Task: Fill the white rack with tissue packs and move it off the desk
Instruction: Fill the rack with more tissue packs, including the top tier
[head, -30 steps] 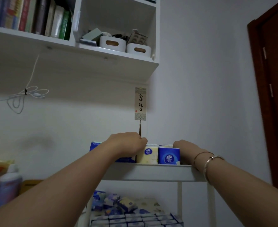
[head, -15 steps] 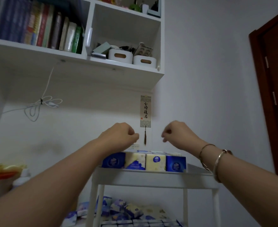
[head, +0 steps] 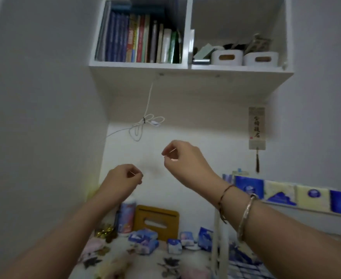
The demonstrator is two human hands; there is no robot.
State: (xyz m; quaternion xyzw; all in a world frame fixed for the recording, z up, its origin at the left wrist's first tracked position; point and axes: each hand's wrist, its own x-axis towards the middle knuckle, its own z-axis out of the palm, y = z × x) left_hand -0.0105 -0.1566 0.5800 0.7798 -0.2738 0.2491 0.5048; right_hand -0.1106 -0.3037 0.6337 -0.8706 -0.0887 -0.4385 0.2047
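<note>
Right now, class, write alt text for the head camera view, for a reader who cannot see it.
Two bare hands, left hand and right hand, hang loosely curled and empty in mid-air before a white wall. At right, the white rack has tissue packs lining its top shelf; loose packs lie on the floral-covered desk below.

Room was dim, colours grey and flat. Brightest patch lay on the back wall [head: 195,150] under the shelf [head: 189,69], lit from above there; the left wall [head: 35,117] stayed in shade. No glare. Whole frame was soft, with motion smear on the packs [head: 282,194] at right and on the forearms. Wide lens bowed the shelf edges and walls toward the corners. Scroll [head: 256,127] lettering was blurred.
</note>
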